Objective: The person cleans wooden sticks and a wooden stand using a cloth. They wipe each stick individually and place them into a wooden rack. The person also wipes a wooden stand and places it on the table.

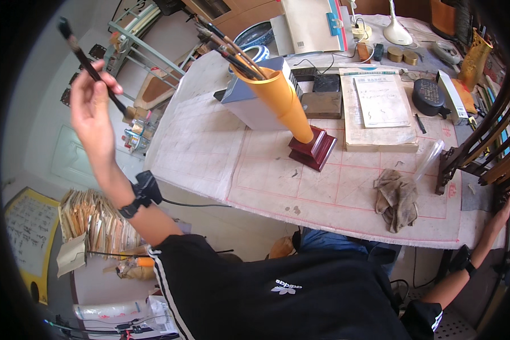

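Note:
Raised at the upper left, my left hand (94,102) grips a dark-handled brush (85,63) with black bristles pointing up and away. My right hand (502,212) is at the far right rim, by the foot of a dark carved wooden rack (448,165); its fingers are partly hidden, and whether they hold the rack is unclear. Between my hands, a tall yellow brush holder (287,104) full of brushes (242,61) stands on a dark red wooden base (313,148). A crumpled brown cloth (396,199) lies near the table's front edge.
The table bears a stained felt mat (280,182) with red grid lines. Behind stand a grey box (255,104), stacked papers (380,136), a black round case (428,97) and a white lamp base (397,34). A clear tube (429,159) lies beside the rack. Stacked papers (97,221) fill the left.

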The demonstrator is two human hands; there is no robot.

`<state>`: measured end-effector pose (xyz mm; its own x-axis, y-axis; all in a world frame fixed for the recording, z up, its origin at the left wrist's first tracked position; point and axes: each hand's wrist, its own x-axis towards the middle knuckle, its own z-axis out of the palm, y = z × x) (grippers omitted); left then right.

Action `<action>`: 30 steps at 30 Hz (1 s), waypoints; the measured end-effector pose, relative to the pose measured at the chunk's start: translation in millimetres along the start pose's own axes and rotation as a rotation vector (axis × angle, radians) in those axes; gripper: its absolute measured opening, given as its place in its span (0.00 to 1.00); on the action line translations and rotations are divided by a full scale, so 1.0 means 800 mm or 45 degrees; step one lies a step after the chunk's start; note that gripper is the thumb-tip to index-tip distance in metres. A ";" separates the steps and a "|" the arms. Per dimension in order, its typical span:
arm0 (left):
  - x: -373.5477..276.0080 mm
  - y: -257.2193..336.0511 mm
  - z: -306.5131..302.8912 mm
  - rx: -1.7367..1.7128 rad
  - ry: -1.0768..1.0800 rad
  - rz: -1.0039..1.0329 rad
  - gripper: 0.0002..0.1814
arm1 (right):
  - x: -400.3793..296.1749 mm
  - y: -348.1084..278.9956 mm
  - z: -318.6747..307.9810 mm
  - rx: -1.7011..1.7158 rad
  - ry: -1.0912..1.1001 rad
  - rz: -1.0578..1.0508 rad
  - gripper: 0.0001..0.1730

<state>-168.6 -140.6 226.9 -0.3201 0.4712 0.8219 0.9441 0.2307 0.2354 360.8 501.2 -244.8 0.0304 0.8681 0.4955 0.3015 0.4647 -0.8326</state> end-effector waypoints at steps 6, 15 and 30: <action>0.080 0.054 -0.004 -0.807 -0.250 0.110 0.16 | 0.017 0.044 -0.021 -0.025 -0.047 -0.100 0.30; 0.131 0.070 0.058 -0.056 -0.048 0.500 0.12 | 0.001 -0.006 0.000 0.009 0.008 -0.011 0.30; 0.136 0.113 0.116 1.099 -0.566 1.410 0.08 | 0.002 -0.020 0.011 0.128 0.010 0.120 0.29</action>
<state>-125.7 10.5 289.3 0.3708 0.9220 0.1116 0.4307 -0.0642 -0.9002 347.4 496.8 -232.7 0.0615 0.9076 0.4153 0.1997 0.3965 -0.8960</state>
